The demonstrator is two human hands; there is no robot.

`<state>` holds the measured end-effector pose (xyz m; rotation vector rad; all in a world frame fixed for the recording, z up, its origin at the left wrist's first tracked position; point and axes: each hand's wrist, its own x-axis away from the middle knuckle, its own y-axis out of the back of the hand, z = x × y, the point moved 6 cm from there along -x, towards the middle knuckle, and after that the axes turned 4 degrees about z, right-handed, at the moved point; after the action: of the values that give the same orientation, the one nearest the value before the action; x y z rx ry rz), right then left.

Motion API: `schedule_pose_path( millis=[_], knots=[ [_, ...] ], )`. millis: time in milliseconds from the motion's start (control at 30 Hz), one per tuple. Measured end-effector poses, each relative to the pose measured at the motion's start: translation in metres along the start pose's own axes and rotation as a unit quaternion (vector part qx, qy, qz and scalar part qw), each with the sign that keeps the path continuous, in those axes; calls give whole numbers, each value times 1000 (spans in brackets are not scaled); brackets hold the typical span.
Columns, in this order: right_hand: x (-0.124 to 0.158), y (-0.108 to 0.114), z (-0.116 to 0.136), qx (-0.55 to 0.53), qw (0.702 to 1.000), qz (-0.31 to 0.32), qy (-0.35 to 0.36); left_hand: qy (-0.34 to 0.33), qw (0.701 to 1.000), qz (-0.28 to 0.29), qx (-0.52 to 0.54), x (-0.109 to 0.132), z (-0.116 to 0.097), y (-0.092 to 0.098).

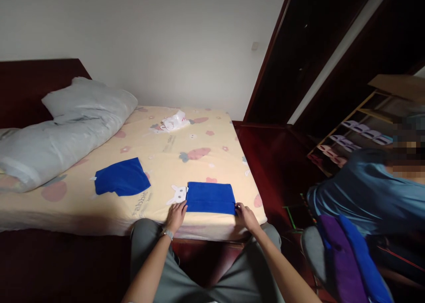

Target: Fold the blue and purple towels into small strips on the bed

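Observation:
A folded blue cloth [210,197] lies flat at the near edge of the bed [186,157]. My left hand [175,215] pinches its near left corner, a watch on the wrist. At the cloth's near right corner, my right hand [246,216] has its fingers closed on the edge. A second blue cloth [121,177], loosely folded, rests on the sheet further left, away from both hands. My knees in grey trousers sit below the bed edge.
A grey pillow and duvet [63,130] pile up at the bed's left. Crumpled white plastic [174,122] lies near the far side. On the right sits another person in a blue top [368,196], with purple and blue cloths [352,258] on the lap, before a shoe rack [358,134].

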<state>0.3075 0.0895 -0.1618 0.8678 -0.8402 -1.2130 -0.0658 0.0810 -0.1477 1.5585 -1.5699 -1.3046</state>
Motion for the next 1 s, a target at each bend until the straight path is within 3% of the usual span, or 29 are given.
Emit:
schedule_pose_path(
  millis=[167, 300, 433, 567, 700, 900, 1000],
  knots=[
    [5, 12, 2, -9, 998, -41, 50, -12, 999, -31, 7, 2, 2, 15],
    [7, 22, 24, 30, 989, -123, 83, -80, 996, -31, -22, 1, -28, 21],
    [11, -6, 76, 80, 976, -109, 168, -194, 979, 35, -56, -2, -76, -1],
    [12, -44, 108, 121, 973, -70, 184, -215, 972, 66, -72, -2, -96, -32],
    [12, -55, 96, 129, 973, -68, 181, -207, 972, 90, -65, 3, -80, -41],
    [22, -41, 45, 118, 975, -93, 164, -175, 978, 102, -41, 11, -29, -22],
    [23, -37, 31, 94, 978, -90, 162, -160, 981, 112, -16, 10, -14, -18]
  ],
)
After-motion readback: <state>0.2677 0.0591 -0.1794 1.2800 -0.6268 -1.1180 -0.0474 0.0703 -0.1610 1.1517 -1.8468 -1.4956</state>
